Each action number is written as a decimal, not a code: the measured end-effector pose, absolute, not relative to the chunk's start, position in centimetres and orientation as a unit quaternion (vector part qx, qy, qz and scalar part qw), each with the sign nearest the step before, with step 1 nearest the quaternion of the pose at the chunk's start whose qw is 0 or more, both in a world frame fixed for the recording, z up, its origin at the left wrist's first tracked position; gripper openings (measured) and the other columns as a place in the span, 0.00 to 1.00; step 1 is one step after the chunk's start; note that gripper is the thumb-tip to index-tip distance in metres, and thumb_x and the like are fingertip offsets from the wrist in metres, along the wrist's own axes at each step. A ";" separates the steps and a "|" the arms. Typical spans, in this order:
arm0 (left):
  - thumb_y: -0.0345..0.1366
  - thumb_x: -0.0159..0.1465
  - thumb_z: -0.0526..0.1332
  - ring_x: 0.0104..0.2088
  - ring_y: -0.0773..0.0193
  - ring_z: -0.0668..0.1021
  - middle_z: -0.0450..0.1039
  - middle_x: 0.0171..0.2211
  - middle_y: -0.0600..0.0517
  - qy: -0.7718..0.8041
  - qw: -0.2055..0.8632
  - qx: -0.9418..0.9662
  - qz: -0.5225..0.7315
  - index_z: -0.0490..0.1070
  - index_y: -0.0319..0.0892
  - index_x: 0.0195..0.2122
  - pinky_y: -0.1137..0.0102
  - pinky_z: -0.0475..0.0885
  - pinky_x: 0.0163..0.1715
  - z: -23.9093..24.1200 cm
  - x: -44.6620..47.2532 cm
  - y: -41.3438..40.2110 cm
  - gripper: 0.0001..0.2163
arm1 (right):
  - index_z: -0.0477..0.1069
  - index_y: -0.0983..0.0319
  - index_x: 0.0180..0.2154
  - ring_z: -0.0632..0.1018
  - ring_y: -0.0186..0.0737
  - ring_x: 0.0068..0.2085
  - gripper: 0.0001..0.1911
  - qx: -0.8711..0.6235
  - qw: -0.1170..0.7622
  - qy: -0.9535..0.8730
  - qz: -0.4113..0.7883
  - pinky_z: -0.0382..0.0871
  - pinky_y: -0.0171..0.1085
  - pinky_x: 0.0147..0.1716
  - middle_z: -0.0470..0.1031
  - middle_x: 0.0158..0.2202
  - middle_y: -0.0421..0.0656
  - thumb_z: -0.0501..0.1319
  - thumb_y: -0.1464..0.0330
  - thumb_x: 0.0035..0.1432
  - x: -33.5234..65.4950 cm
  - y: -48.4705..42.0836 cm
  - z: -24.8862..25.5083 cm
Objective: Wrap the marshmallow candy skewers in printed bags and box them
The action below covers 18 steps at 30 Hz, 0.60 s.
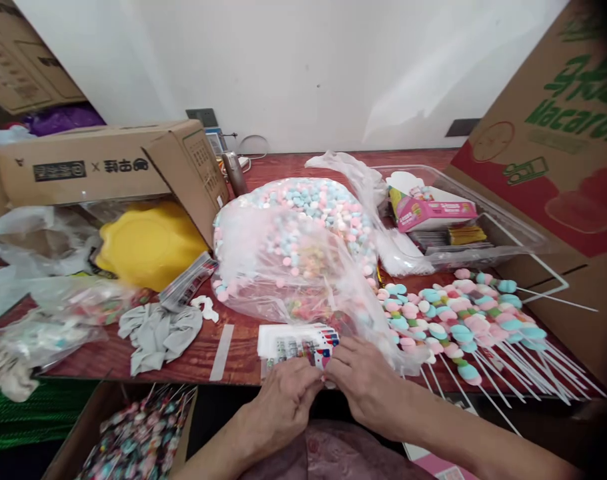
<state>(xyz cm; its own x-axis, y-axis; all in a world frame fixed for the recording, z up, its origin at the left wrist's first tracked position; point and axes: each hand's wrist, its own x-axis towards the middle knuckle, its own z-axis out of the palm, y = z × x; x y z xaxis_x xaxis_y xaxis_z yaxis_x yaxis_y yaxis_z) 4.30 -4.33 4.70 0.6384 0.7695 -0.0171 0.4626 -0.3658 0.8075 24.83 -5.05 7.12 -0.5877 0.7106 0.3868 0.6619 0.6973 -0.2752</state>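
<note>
At the table's front edge, my left hand [291, 393] and my right hand [363, 383] meet with fingers bent in a pinch. Between their fingertips only a speck of something pale and pinkish shows; the rest is covered by the fingers. Just beyond them lies a stack of printed clear packets [296, 347], partly hidden by my hands. Behind it, a large clear plastic bag [263, 303] is spread over a heap of pastel marshmallows [328, 207]. To the right of my right hand, several marshmallow skewers [466, 327] lie piled, their white sticks pointing toward me.
Left are a yellow scalloped lid [146, 243], a grey cloth [161, 333], and a cardboard box [78, 163]. A clear tray [513, 227] with a pink carton [436, 212] stands at right, by a large Macaron box [558, 147]. Below left, an open box holds wrapped sticks [138, 433].
</note>
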 end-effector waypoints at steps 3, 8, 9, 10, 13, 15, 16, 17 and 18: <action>0.39 0.69 0.50 0.30 0.65 0.68 0.66 0.26 0.51 0.415 0.439 0.762 0.232 0.69 0.40 0.27 0.70 0.61 0.33 4.5 3.7 -4.3 0.16 | 0.70 0.61 0.40 0.72 0.42 0.36 0.13 -0.373 0.334 -0.866 0.017 0.65 0.42 0.36 0.75 0.34 0.46 0.52 0.79 0.58 27.1 -3.5 11.0; 0.52 0.60 0.60 0.20 0.72 0.58 0.55 0.17 0.58 0.449 0.679 0.517 0.265 0.65 0.39 0.21 0.73 0.51 0.21 3.6 2.8 -3.9 0.21 | 0.74 0.61 0.36 0.73 0.41 0.35 0.12 -0.404 0.240 -0.881 -0.052 0.65 0.39 0.34 0.76 0.32 0.45 0.54 0.79 0.59 28.9 2.5 11.8; 0.54 0.57 0.63 0.18 0.74 0.56 0.55 0.17 0.59 0.450 0.714 0.468 0.263 0.67 0.39 0.22 0.74 0.48 0.20 3.4 2.9 -3.8 0.22 | 0.74 0.62 0.35 0.73 0.42 0.36 0.12 -0.400 0.152 -0.903 -0.037 0.64 0.39 0.34 0.76 0.33 0.45 0.54 0.79 0.58 28.2 3.9 11.1; 0.56 0.54 0.65 0.17 0.75 0.54 0.55 0.16 0.59 0.454 0.735 0.428 0.264 0.68 0.38 0.23 0.74 0.46 0.19 3.4 3.0 -3.7 0.22 | 0.75 0.63 0.34 0.73 0.42 0.37 0.12 -0.395 0.065 -0.916 -0.020 0.63 0.38 0.33 0.76 0.34 0.46 0.55 0.80 0.56 27.3 5.2 10.4; 0.56 0.48 0.70 0.17 0.77 0.57 0.62 0.19 0.57 0.468 0.749 0.364 0.295 0.73 0.37 0.28 0.76 0.46 0.17 3.8 3.2 -3.2 0.24 | 0.75 0.64 0.30 0.72 0.43 0.39 0.09 -0.392 -0.046 -0.919 0.012 0.62 0.37 0.33 0.76 0.36 0.49 0.58 0.79 0.54 24.3 8.8 8.0; 0.56 0.47 0.71 0.18 0.76 0.62 0.67 0.21 0.55 0.471 0.747 0.341 0.324 0.75 0.36 0.30 0.77 0.48 0.17 4.1 3.0 -3.0 0.24 | 0.75 0.64 0.27 0.73 0.44 0.39 0.08 -0.392 -0.049 -0.919 0.024 0.62 0.36 0.32 0.76 0.35 0.50 0.60 0.79 0.52 23.1 10.4 6.6; 0.55 0.46 0.71 0.18 0.75 0.63 0.68 0.22 0.54 0.471 0.745 0.332 0.336 0.76 0.36 0.30 0.77 0.50 0.17 4.2 2.7 -2.9 0.24 | 0.74 0.64 0.26 0.73 0.44 0.38 0.07 -0.393 -0.045 -0.918 0.031 0.62 0.36 0.32 0.76 0.34 0.50 0.60 0.79 0.51 22.9 11.0 6.0; 0.55 0.47 0.71 0.18 0.75 0.64 0.68 0.22 0.54 0.474 0.742 0.326 0.346 0.76 0.37 0.31 0.77 0.51 0.17 4.2 2.3 -2.9 0.24 | 0.74 0.64 0.26 0.73 0.44 0.37 0.07 -0.394 -0.036 -0.918 0.040 0.62 0.36 0.32 0.76 0.34 0.50 0.60 0.79 0.51 22.9 11.5 5.5; 0.55 0.47 0.70 0.18 0.75 0.64 0.68 0.21 0.54 0.479 0.735 0.323 0.354 0.77 0.37 0.31 0.77 0.52 0.17 4.2 1.9 -2.9 0.24 | 0.74 0.64 0.25 0.73 0.43 0.37 0.08 -0.394 -0.020 -0.917 0.049 0.63 0.36 0.32 0.76 0.33 0.50 0.60 0.79 0.51 23.2 11.7 5.2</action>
